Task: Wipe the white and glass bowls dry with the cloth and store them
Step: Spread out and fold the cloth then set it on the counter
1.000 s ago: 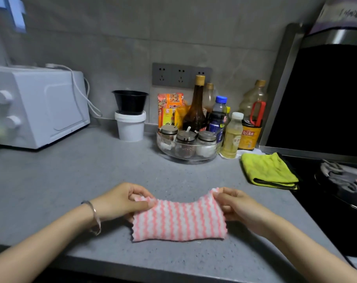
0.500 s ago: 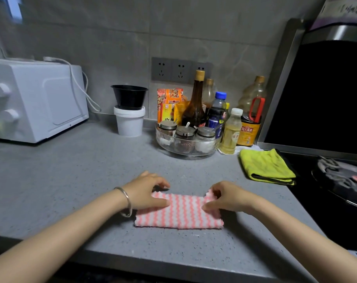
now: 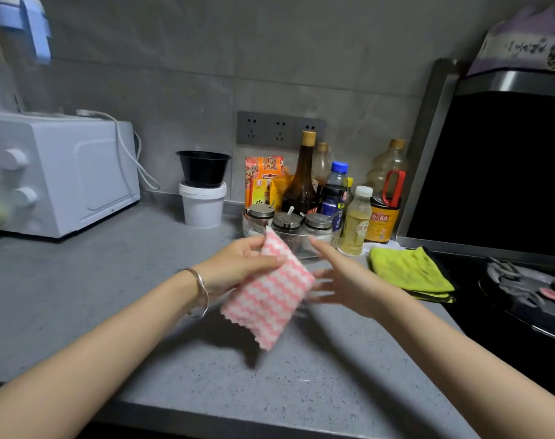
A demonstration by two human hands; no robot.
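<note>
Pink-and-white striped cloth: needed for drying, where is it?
Head view, centre: the left hand holds the pink-and-white striped cloth above the grey countertop, in front of the clear spice-jar tray.

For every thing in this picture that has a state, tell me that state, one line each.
pink-striped cloth: folded, held above the counter.
left hand: grips that cloth.
right hand: open, fingers spread, beside the cloth.
yellow cloth: folded, lying on the counter.
black bowl: upright, on the white tub.
</note>
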